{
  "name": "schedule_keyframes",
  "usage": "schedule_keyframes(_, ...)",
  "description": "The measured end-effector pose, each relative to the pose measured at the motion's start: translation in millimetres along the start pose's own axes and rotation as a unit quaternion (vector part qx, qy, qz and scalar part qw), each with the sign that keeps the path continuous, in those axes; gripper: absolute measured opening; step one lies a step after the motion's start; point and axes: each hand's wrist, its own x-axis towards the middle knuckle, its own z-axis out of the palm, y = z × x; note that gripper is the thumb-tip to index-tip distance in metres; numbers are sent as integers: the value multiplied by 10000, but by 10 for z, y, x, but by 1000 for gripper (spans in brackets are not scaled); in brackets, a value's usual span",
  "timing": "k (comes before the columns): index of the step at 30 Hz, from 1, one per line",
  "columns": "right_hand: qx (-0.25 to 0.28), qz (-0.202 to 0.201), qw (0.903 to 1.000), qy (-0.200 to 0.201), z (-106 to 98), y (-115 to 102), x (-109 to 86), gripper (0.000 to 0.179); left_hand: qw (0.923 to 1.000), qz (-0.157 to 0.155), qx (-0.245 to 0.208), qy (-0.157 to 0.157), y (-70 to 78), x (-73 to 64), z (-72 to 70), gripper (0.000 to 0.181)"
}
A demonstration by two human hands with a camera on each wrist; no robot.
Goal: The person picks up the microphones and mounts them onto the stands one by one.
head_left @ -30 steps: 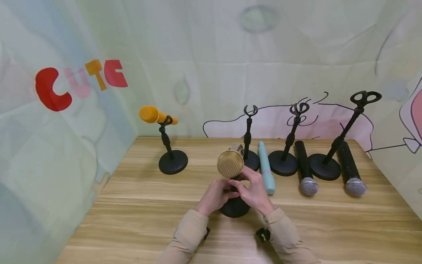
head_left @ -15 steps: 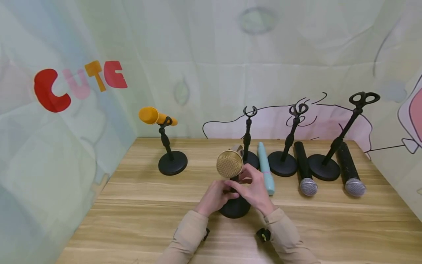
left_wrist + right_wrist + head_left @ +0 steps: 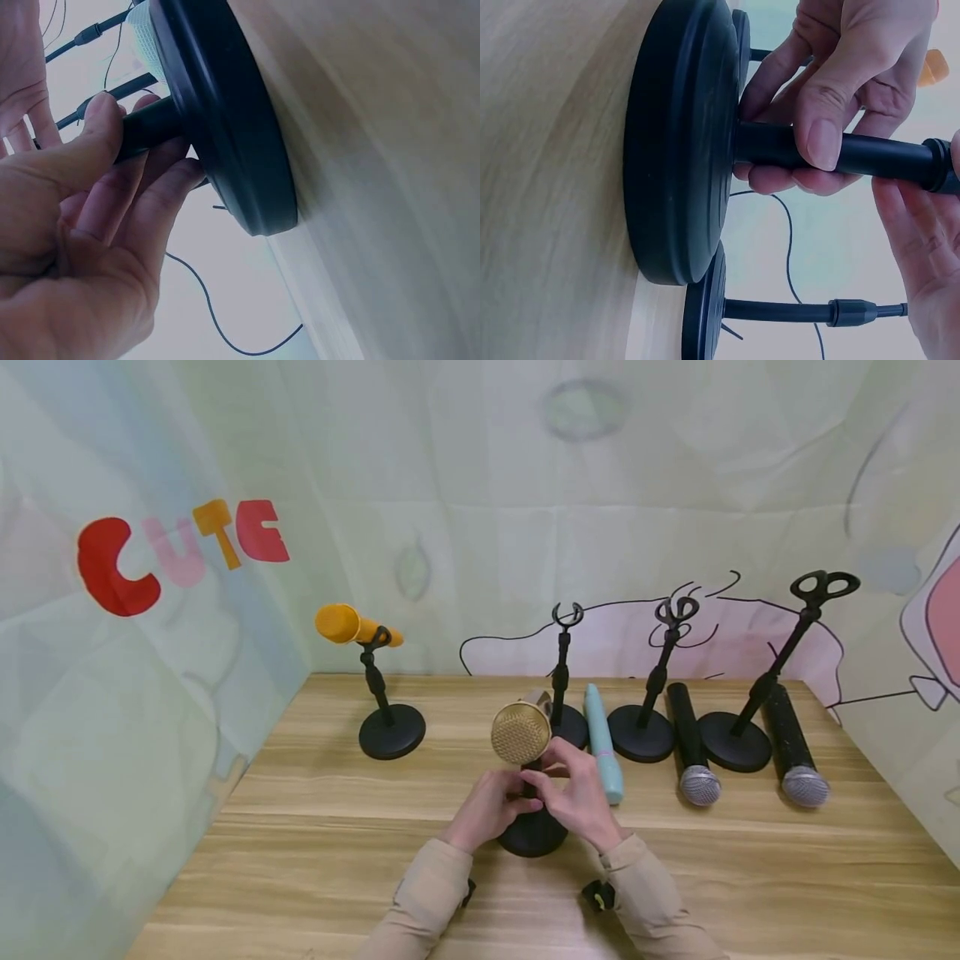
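A gold microphone (image 3: 521,732), its mesh head toward me, sits atop a black desk stand (image 3: 532,841) at the table's middle. My left hand (image 3: 480,810) grips the lower pole (image 3: 152,126) just above the round base, thumb on one side and fingers on the other. Higher up, my right hand (image 3: 581,793) pinches the stand around its collar (image 3: 934,165), thumb and fingers curled in. In the right wrist view the base (image 3: 679,150) stands on the table. The microphone's handle is mostly hidden behind its head.
An orange microphone (image 3: 341,623) rests in a stand at back left. Behind and right are three bare stands, including the tallest (image 3: 765,685). Between them lie a turquoise microphone (image 3: 603,743) and two black ones with silver heads (image 3: 701,785). A printed cloth (image 3: 480,552) hangs behind.
The right thumb and fingers shift slightly at the stand's collar. The left hand keeps its grip on the pole, and the stand and microphone stay almost in place.
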Motion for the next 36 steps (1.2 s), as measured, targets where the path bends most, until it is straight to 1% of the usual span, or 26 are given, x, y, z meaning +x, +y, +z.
schedule_keyframes(4, 16, -46, 9999, -122, -8, 11, -3, 21, 10000, -56, 13, -39, -3, 0, -1, 5)
schedule_keyframes(8, 74, -7, 9999, -145, -2, 33, -11, 24, 10000, -18, 3, -13, -7, -8, 0, 7)
schedule_keyframes(14, -27, -89, 9999, 102, 23, 48, -3, 32, 10000, 4, 19, 17, -9, -18, 1, 12)
schedule_keyframes(20, 99, -224, 9995, 191, 19, 36, 10, 27, 10000, 53, 30, 67, -1, -9, 5, 12)
schedule_keyframes(25, 52, -219, 9996, 165, 20, 22, -5, 24, 10000, -33, 76, 17, 4, 0, 6, 9)
schedule_keyframes(28, -19, -194, 9998, 26, 4, 13, -3, 24, 9999, -123, 45, -26, 12, 3, 1, 7)
schedule_keyframes(31, 10, -119, 9996, -254, -33, 11, 7, 26, 9998, -168, -5, -64, 15, 0, -2, 6)
schedule_keyframes(36, 108, -32, 9975, -704, -86, 23, 18, 29, 9999, -94, -67, -66, 11, -9, -5, 6)
